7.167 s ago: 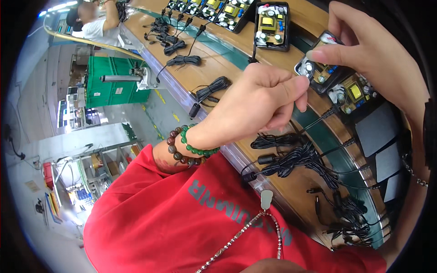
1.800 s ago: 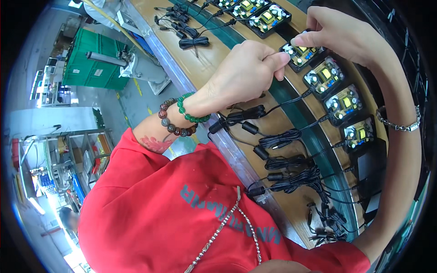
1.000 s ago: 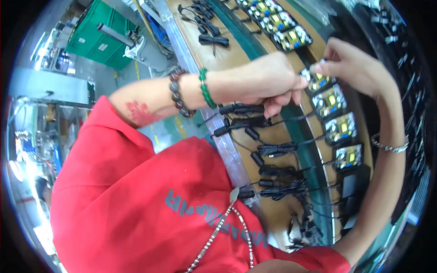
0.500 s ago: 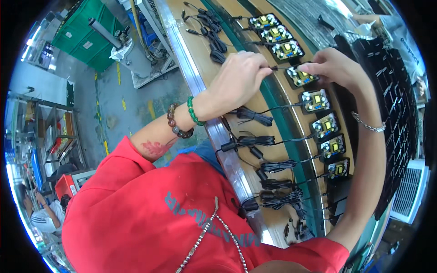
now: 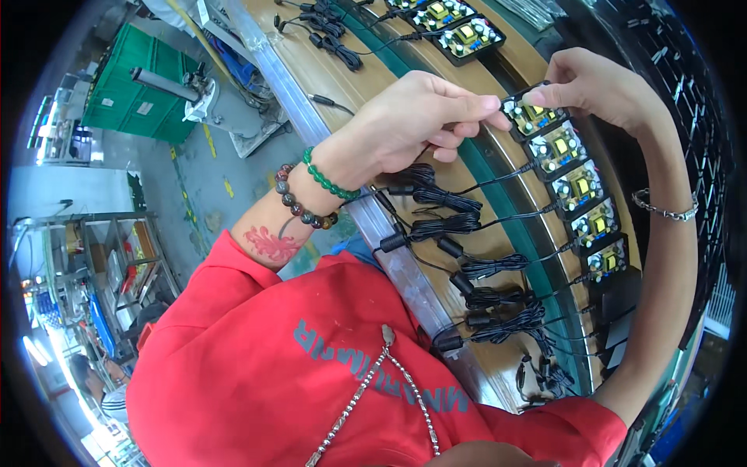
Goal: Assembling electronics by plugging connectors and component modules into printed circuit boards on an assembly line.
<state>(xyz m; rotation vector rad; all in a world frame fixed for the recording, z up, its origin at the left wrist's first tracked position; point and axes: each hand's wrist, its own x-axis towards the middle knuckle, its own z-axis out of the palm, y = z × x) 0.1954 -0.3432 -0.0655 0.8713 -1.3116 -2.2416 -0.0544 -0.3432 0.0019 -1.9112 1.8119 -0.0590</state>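
In my right hand (image 5: 595, 89), thumb and fingers grip a small power adapter circuit board (image 5: 538, 117) in an open black case. My left hand (image 5: 432, 117) is pinched closed at the near-left edge of that case. The black cable seen between its fingertips half a second ago is now mostly hidden. Below, more adapter boards (image 5: 559, 148) in black cases stand in a row, touching or close together. Black cables run left from them to coiled bundles (image 5: 447, 224) on the wooden bench (image 5: 373, 93).
Farther up the bench lie more cased boards (image 5: 467, 37) and coiled cables (image 5: 331, 31). A green strip (image 5: 506, 201) runs along the bench, with a metal edge (image 5: 292, 86) on my side. Black racks (image 5: 700, 117) stand at right. Green crates (image 5: 132, 86) stand on the floor.
My left hand has moved right, bringing its fingertips to the case edge. The board in my right hand now sits closer to the row below. The whole view has shifted slightly.
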